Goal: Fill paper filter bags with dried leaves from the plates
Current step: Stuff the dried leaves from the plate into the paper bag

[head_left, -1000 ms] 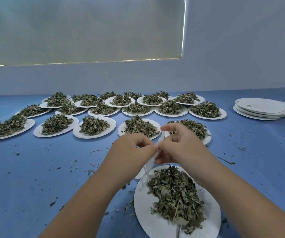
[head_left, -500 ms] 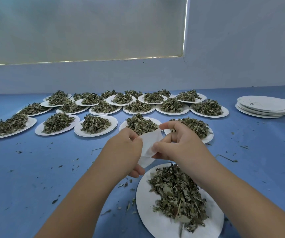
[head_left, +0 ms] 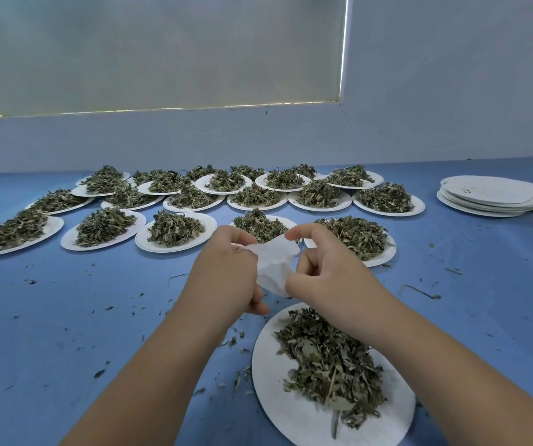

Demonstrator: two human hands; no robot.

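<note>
A white paper filter bag (head_left: 274, 264) hangs in the air between both hands, above the blue table. My left hand (head_left: 226, 272) pinches its left upper edge. My right hand (head_left: 323, 268) holds its right side, index finger on the top edge and thumb lower down. The bag's mouth looks spread apart; I see no leaves in it. Just below, a white paper plate (head_left: 294, 410) carries a loose heap of dried green leaves (head_left: 329, 358).
Several white plates heaped with dried leaves (head_left: 175, 228) stand in rows across the back of the table. A stack of bare white plates (head_left: 487, 196) sits at the far right. Leaf crumbs lie scattered over the blue tabletop (head_left: 65, 317).
The bag was a narrow folded strip pinched between both hands; it has since been unfolded and its mouth pulled wider. Both hands moved slightly apart.
</note>
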